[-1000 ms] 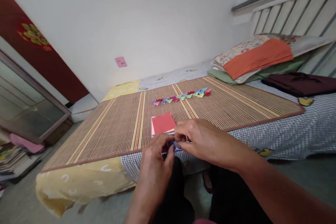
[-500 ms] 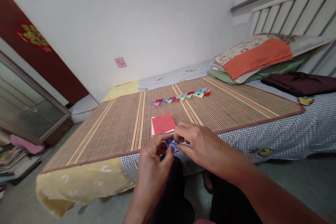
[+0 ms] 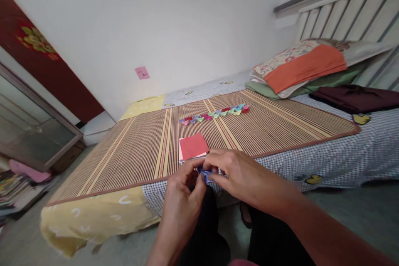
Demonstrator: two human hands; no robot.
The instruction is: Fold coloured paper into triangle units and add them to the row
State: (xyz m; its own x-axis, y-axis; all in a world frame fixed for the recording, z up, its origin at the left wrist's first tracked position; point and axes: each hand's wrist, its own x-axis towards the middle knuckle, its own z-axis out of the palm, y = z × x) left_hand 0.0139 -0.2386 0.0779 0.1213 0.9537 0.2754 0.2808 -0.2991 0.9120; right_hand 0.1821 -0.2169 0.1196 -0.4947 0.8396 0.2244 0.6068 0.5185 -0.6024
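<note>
A small blue-purple folded paper [image 3: 205,174] is held between both hands, just off the bed's front edge. My left hand [image 3: 183,191] pinches its left side between thumb and fingers. On the other side, my right hand [image 3: 232,172] has its fingertips closed on the paper's right part; its folds are partly hidden by the fingers. Just beyond the hands lies a stack of square paper with a red sheet [image 3: 193,146] on top. Farther back, a zigzag row of small multicoloured folded papers [image 3: 215,115] rests on the mat.
A striped woven mat [image 3: 134,149] covers the bed. Pillows with an orange cover [image 3: 307,68] and a dark folded cloth [image 3: 355,97] lie at the right. A glass-fronted cabinet [image 3: 34,120] stands at the left. A pink note [image 3: 142,72] is on the wall.
The right thumb and fingers have shifted slightly on the blue-purple paper, and the paper's visible shape looks a little different. Both hands keep hold of it. The view has moved very slightly.
</note>
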